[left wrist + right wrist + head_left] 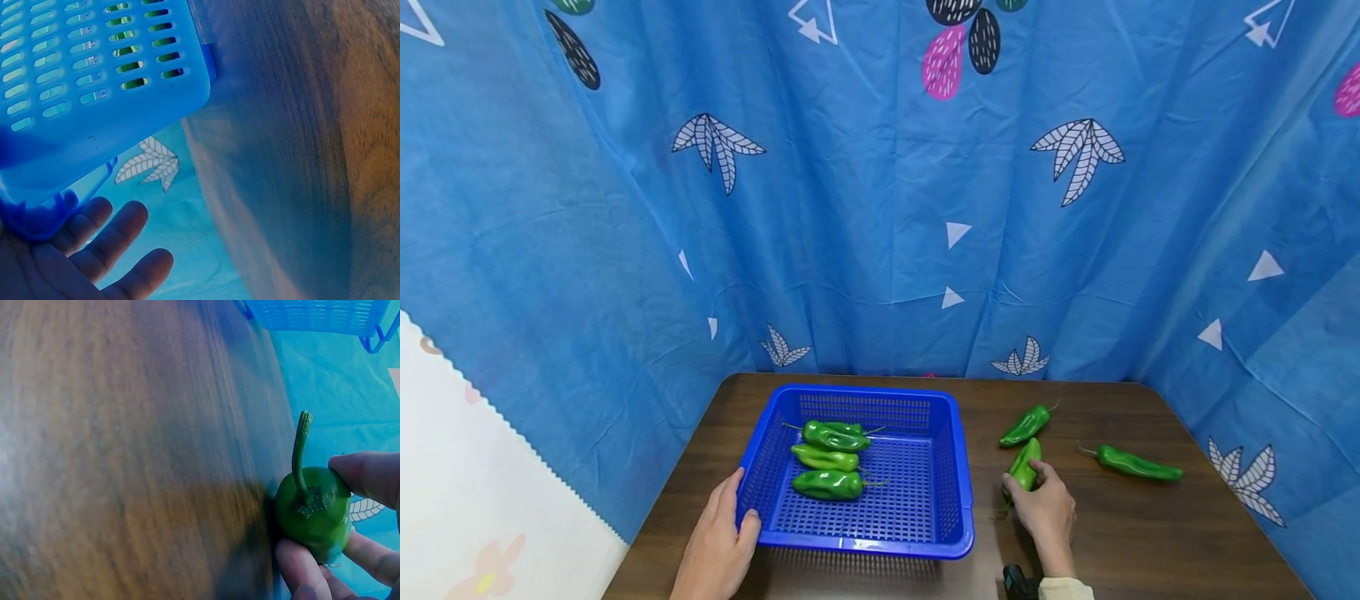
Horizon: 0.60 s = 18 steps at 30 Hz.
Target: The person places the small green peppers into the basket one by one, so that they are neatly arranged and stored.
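My right hand (1047, 510) pinches a green pepper (1025, 465) between thumb and fingers, just over the table to the right of the basket. In the right wrist view this pepper (312, 512) shows its stem end, the curved stem pointing up. With my left hand (718, 537) I grip the blue plastic basket (868, 546) at its front left corner, thumb at the rim. The left wrist view has the fingers (128, 228) spread under the rim, beside the slotted basket wall (94, 119). Several green peppers (827, 485) lie in the basket's left half.
Two more green peppers lie on the wooden table (1150, 533): one pepper (1026, 426) just behind my right hand, another pepper (1138, 463) farther right. A blue patterned curtain (880, 208) hangs behind the table and along its sides. White cloth (490, 467) shows at far left.
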Tool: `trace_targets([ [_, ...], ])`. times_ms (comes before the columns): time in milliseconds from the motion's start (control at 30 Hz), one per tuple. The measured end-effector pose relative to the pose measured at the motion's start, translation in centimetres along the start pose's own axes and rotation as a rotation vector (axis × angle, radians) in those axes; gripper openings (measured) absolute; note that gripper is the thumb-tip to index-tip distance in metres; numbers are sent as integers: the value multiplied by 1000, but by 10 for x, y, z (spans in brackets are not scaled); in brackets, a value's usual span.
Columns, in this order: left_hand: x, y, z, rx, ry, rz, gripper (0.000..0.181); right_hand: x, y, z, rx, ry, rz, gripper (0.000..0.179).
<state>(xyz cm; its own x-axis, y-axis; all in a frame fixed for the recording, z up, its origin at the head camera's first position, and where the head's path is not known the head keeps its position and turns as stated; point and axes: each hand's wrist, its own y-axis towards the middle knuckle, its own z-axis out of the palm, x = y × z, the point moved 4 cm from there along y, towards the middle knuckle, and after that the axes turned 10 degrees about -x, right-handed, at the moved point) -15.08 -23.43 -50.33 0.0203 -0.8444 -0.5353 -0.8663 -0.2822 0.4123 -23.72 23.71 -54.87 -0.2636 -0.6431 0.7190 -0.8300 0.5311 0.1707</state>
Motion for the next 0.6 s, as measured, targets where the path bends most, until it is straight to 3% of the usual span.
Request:
trace_targets([
  [600, -1, 2, 0, 61, 7, -29, 63, 9, 2, -10, 41, 18, -25, 64],
])
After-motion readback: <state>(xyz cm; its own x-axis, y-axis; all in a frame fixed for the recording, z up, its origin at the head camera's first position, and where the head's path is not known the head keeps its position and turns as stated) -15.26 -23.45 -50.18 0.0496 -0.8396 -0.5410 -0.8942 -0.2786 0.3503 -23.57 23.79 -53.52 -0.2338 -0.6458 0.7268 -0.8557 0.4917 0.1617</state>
